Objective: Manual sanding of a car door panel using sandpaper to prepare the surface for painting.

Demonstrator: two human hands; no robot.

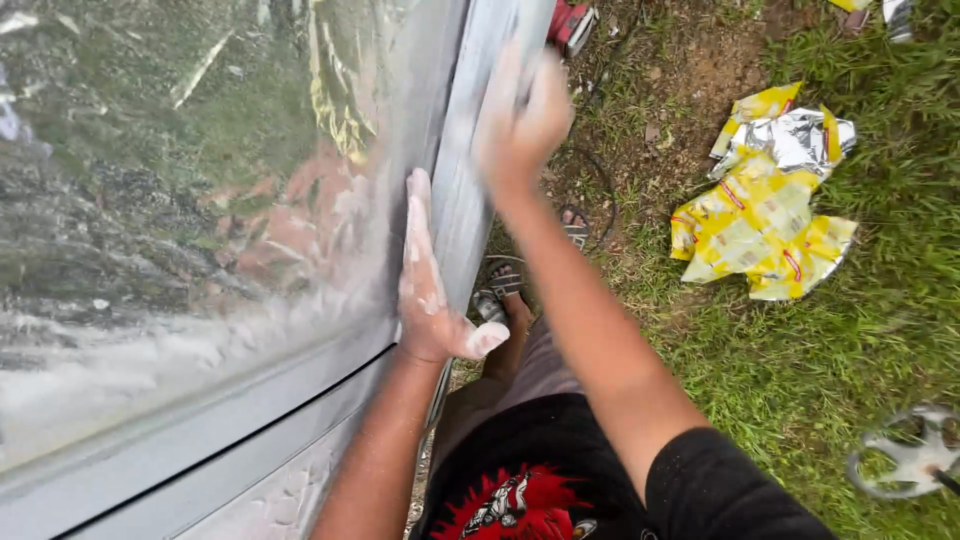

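Two hands work on one large grey car door (300, 420), its smooth painted metal dulled by a whitish, dusty film. Its window glass (170, 180) is glossy, reflecting grass and sky. The left hand (428, 280), coated in white residue, lies flat with fingers together against the door's window pillar (462, 190), thumb spread toward the body, gripping nothing. Just beyond it, further up the same pillar, the right hand (520, 125) is blurred; whether it clutches anything cannot be told. Off to the right hand's outer side, well apart, crumpled yellow and silver foil wrappers (765, 200) lie on open grass (850, 330).
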